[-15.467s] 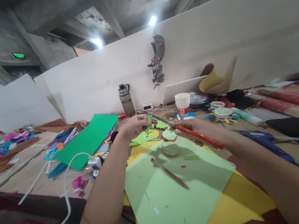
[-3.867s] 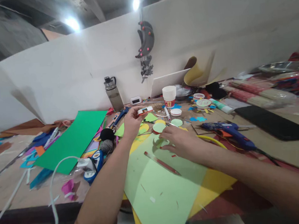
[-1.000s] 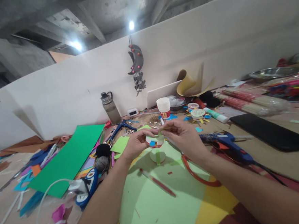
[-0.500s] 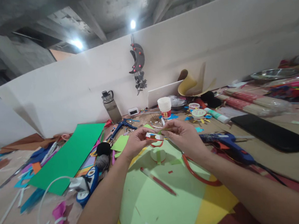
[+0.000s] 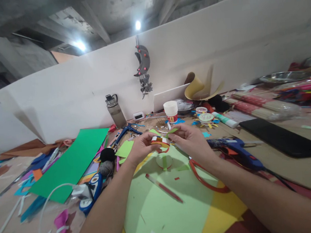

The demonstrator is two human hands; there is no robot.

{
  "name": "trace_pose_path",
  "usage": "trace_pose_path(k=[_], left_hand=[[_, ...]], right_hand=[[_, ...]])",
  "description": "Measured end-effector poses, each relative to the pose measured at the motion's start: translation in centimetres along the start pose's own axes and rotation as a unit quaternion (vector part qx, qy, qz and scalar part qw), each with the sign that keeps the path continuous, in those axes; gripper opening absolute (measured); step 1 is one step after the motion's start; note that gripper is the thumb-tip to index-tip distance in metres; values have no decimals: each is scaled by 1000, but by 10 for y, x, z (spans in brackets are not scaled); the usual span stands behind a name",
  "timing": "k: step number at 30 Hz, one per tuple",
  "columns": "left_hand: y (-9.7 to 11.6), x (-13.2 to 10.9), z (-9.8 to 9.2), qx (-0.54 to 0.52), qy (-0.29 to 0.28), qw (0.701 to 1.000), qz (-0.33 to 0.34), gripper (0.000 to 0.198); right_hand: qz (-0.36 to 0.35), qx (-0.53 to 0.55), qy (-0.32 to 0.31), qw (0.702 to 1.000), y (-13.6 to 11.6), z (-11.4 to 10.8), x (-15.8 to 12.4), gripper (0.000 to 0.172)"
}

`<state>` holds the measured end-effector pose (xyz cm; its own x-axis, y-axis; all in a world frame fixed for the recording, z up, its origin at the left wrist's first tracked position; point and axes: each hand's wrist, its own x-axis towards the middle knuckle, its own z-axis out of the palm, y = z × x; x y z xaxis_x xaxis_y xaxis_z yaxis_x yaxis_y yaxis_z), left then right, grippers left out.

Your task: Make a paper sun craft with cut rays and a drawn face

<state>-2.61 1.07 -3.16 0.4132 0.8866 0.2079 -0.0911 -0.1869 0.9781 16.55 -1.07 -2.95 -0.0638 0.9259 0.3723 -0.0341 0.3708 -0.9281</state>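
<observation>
My left hand (image 5: 140, 148) pinches a small round cut piece of a paper cup (image 5: 160, 141), red and white with a pale green top. My right hand (image 5: 191, 141) holds a thin green paper strip (image 5: 171, 131) at the piece's right edge, fingers pinched together. Both hands hover above a light green paper sheet (image 5: 161, 204). Below them on the sheet lies another round green-topped cup piece (image 5: 164, 161), with red-handled scissors (image 5: 206, 178) to its right and a red pencil (image 5: 164, 188) in front.
A dark green sheet (image 5: 70, 163), a tape dispenser (image 5: 90, 192) and a white cable (image 5: 45, 213) lie left. A blue glue gun (image 5: 235, 151) and black mat (image 5: 282, 139) lie right. A water bottle (image 5: 115, 110), stacked paper cups (image 5: 171, 111) and scraps stand behind, before a white partition.
The cup piece has tilted in my left hand over the last second, and my right hand's green strip now sits at its right edge. Both hands stay in the same place.
</observation>
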Motion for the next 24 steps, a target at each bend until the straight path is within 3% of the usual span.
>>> trace_pose_path(k=[15,24], left_hand=[[8,-2,5,57,15,997,-50,42],[9,-3,6,71,19,996,-54,43]], right_hand=[[88,69,7,994,-7,1,5,26],[98,63,8,993,-3,1,5,27]])
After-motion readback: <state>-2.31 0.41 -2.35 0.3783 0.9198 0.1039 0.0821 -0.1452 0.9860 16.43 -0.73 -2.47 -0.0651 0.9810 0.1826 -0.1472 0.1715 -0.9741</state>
